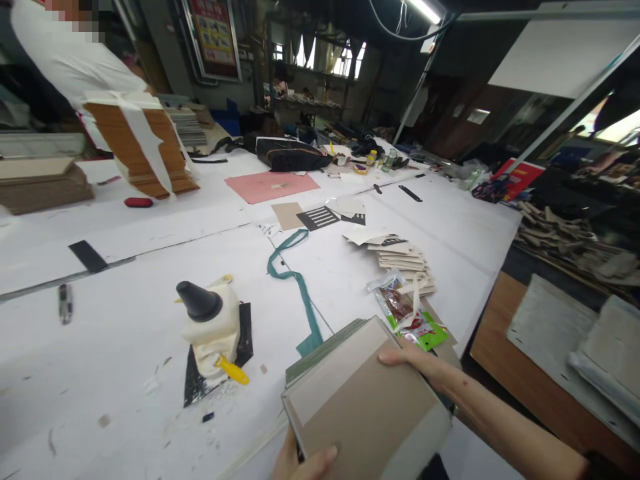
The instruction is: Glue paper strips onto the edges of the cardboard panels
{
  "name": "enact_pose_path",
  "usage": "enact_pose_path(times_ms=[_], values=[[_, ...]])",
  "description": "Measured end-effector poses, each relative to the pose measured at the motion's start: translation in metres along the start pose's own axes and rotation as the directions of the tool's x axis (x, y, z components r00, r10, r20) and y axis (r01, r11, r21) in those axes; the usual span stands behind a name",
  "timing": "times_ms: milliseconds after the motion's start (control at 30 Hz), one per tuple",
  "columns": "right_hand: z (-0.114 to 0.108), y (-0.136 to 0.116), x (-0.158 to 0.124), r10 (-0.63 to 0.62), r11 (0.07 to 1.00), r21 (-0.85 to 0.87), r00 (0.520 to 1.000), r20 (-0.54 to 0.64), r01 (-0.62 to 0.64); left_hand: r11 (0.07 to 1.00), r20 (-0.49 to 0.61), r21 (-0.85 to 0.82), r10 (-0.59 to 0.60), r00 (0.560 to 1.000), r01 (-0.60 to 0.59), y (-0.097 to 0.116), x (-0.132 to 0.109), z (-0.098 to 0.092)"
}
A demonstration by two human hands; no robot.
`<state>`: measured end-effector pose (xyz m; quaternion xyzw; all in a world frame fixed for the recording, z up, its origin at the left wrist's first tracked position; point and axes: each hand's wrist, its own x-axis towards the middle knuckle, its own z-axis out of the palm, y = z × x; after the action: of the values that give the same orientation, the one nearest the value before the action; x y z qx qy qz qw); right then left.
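Close in front of me is a stack of cardboard panels (370, 400) with grey-green edges, its top face beige with a paler strip. My left hand (305, 460) grips the near left edge, thumb on top and fingers mostly out of sight underneath. On the far right edge, my right hand (425, 363) also has its thumb on the top face, its other fingers hidden behind the panels. Just beyond the right hand lies a green and clear snack packet (407, 310). A teal fabric strip (303, 293) runs across the white table (150, 280) behind the stack.
Left of the stack stand a cream glue container with a black cone (197, 301) and a yellow-handled brush (233, 370). A utility knife (65, 304) lies farther left. Fanned card pieces (405, 260) and a pink sheet (273, 187) lie beyond. Another person (75, 53) stands across the table.
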<state>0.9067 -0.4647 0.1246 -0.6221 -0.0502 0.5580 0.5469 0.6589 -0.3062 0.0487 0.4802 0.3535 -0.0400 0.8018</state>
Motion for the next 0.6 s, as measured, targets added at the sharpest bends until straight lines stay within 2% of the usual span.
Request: enact_pose_path(times_ms=[100,167,300,400,467,567,600], values=[[-0.011,0.014,0.041,0.027,0.998,-0.064,0.999,-0.036,-0.029,0.997,-0.084,-0.061,-0.044,0.995,0.039,-0.004,0.032,0.003],[-0.015,0.025,0.06,0.041,0.996,-0.073,0.998,-0.038,-0.043,0.989,-0.126,-0.121,-0.096,0.987,0.081,-0.008,0.044,0.004],[-0.019,0.033,0.07,0.032,0.998,-0.049,0.999,0.01,-0.031,0.965,-0.133,-0.218,-0.18,0.975,0.148,-0.014,0.053,0.004],[-0.018,0.029,0.068,0.024,0.998,-0.05,1.0,0.001,-0.024,0.959,-0.145,-0.2,-0.233,0.962,0.202,-0.01,0.055,0.004],[-0.016,0.027,0.065,0.04,0.997,-0.072,0.999,-0.024,-0.041,0.968,-0.126,-0.182,-0.194,0.973,0.17,-0.001,0.052,0.007],[-0.013,0.023,0.058,0.106,0.985,-0.131,0.993,-0.043,-0.111,0.97,-0.1,-0.236,-0.086,0.991,0.06,0.018,0.039,0.016],[-0.013,0.021,0.057,0.132,0.976,-0.166,0.99,-0.057,-0.14,0.965,-0.124,-0.263,-0.034,0.992,0.0,0.024,0.033,0.018]])
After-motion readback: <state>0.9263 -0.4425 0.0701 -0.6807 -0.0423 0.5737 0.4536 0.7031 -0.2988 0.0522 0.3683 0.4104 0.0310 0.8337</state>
